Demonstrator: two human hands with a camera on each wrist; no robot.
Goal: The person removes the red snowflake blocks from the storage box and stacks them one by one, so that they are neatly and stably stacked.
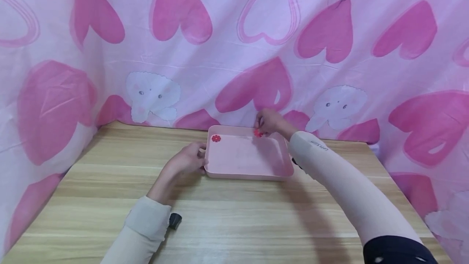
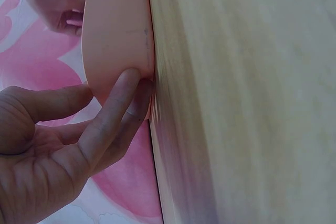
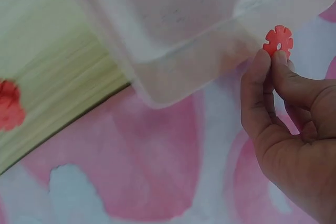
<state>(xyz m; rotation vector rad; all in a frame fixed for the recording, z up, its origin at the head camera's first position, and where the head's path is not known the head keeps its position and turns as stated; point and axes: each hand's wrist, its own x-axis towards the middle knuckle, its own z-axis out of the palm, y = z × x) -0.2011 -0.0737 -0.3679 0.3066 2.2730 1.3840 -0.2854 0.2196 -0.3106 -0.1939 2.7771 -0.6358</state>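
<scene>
Pink heart-print cloth backs a wooden table (image 1: pixel 234 223). The left hand (image 1: pixel 187 161) steadies the shallow pink plastic tray (image 1: pixel 249 173), straight fingers against its left wall. The right hand (image 1: pixel 269 122) pinches a red flower-shaped plastic disc (image 3: pixel 278 40) over the far rim. Placing appears underway; the next move likely calls for lowering, then release.

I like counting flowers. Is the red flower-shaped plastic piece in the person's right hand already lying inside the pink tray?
No, the right hand pinches the red flower-shaped plastic piece at the pink tray's rim.
</scene>
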